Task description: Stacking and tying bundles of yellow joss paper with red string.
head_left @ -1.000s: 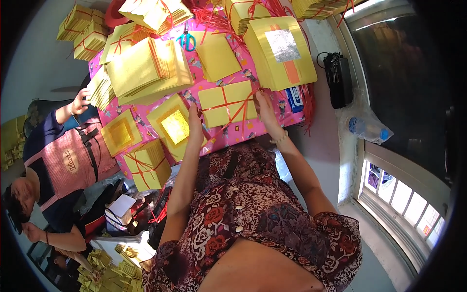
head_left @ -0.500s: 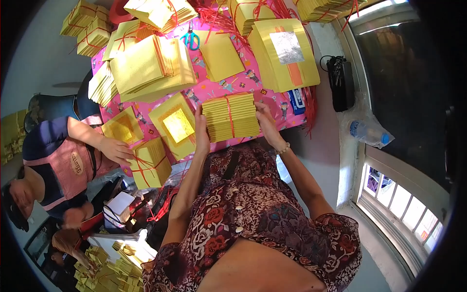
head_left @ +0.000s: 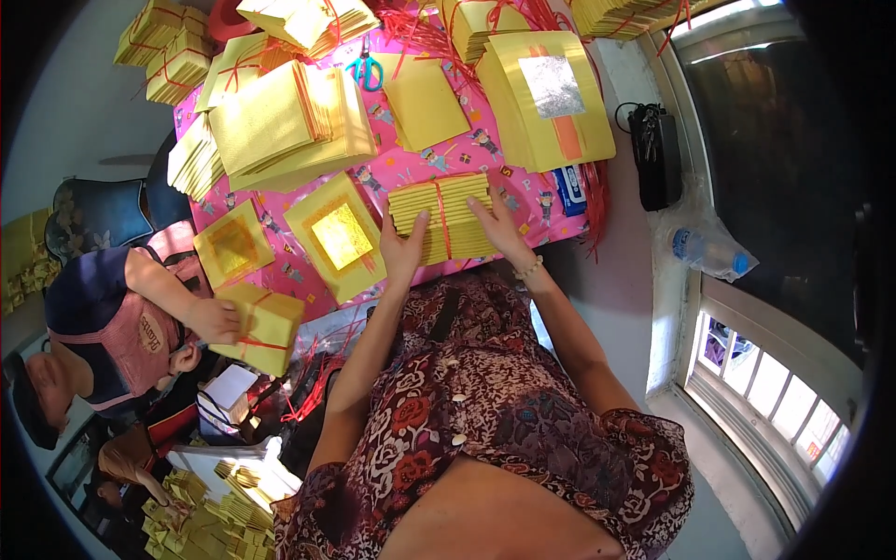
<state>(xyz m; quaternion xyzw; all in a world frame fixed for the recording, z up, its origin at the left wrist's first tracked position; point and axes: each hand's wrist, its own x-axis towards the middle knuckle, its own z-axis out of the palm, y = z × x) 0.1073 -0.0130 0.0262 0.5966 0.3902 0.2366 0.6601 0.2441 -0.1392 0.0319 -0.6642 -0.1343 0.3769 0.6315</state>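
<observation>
A bundle of folded yellow paper (head_left: 459, 238), tied round its middle with red string, lies at the near edge of the pink patterned table (head_left: 373, 177). My left hand (head_left: 403, 252) grips its left end, thumb on top. On the right end rests my right hand (head_left: 504, 229), its thumb also over the top and a beaded bracelet at the wrist. The fingers under and beside the bundle are partly hidden. To the left lies a yellow sheet with a shiny gold square (head_left: 342, 237).
A co-worker's hand (head_left: 215, 320) holds another tied yellow bundle (head_left: 277, 323) at the left. Farther back are teal-handled scissors (head_left: 366, 71), a large paper stack (head_left: 266, 121) and another with a silver square (head_left: 551, 86). A blue packet (head_left: 569, 191) sits right of my bundle.
Both my thumbs have moved from the bundle's sides onto its top. The co-worker has drawn the other tied bundle leftward, away from the gold-square sheet, toward their body.
</observation>
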